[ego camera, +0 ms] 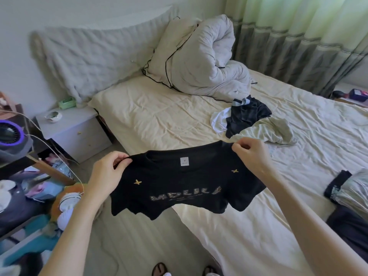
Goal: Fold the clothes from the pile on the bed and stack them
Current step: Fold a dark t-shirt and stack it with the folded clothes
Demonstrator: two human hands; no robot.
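Note:
A black T-shirt [185,188] with gold stars and pale lettering hangs spread in the air over the bed's near edge. My left hand [108,172] pinches its left shoulder and my right hand [251,154] pinches its right shoulder. Behind it on the cream bed [159,116] lies the pile of clothes [253,122]: a dark garment, a white one and a pale green one, all crumpled. At the right edge sits a stack of folded clothes [350,190], pale green on top of dark pieces.
A rumpled white duvet [201,58] is heaped at the head of the bed. A white nightstand [73,132] stands left of the bed. A cluttered desk with a fan [10,134] fills the far left. Curtains [298,36] hang behind the bed.

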